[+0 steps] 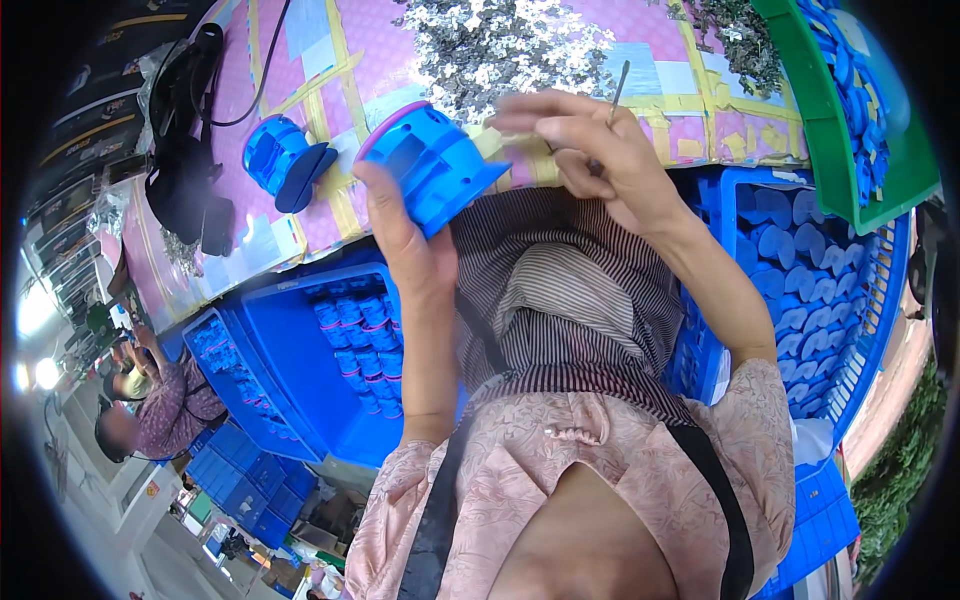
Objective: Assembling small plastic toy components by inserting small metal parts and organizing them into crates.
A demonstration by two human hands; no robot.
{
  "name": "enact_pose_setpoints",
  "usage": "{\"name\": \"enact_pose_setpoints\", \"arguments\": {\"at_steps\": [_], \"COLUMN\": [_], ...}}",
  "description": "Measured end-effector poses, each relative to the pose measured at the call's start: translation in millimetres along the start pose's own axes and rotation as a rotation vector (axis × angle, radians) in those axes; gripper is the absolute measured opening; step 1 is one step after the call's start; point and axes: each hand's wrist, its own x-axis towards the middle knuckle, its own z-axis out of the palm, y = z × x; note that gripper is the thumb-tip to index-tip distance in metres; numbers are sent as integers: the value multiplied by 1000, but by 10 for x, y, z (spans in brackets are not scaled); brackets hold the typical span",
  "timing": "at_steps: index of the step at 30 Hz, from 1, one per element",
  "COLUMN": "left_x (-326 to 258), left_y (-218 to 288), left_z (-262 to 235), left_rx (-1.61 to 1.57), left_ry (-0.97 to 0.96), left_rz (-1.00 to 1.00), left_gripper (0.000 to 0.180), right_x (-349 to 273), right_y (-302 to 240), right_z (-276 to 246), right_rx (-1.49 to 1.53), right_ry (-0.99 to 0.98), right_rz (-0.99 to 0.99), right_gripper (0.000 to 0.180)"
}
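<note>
The blue housing [425,160], rounded with a purple rim and a flat flared edge, tilts above the near edge of the worktop [235,62]. The left hand [412,240] is clamped on it; the right hand [612,158] grips a slim tool [620,88], its blurred fingertips perhaps bare. Silvery pieces [500,45] heap beyond, a similar blue part [275,160] lies left, and a green bin [826,130] stands right.
</note>
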Motion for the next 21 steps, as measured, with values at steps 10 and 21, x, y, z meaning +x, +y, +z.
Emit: {"name": "enact_pose_setpoints", "arguments": {"at_steps": [10, 21], "left_x": [-191, -185], "left_y": [68, 43], "left_z": [-202, -55], "left_rx": [-576, -394], "left_ry": [-409, -122], "left_rz": [-550, -556], "left_gripper": [53, 93], "right_x": [-165, -120], "right_y": [-51, -35], "right_z": [276, 281], "right_rx": [-978, -1103], "right_ry": [-140, -80], "right_rz": [-749, -705], "right_gripper": [101, 79]}}
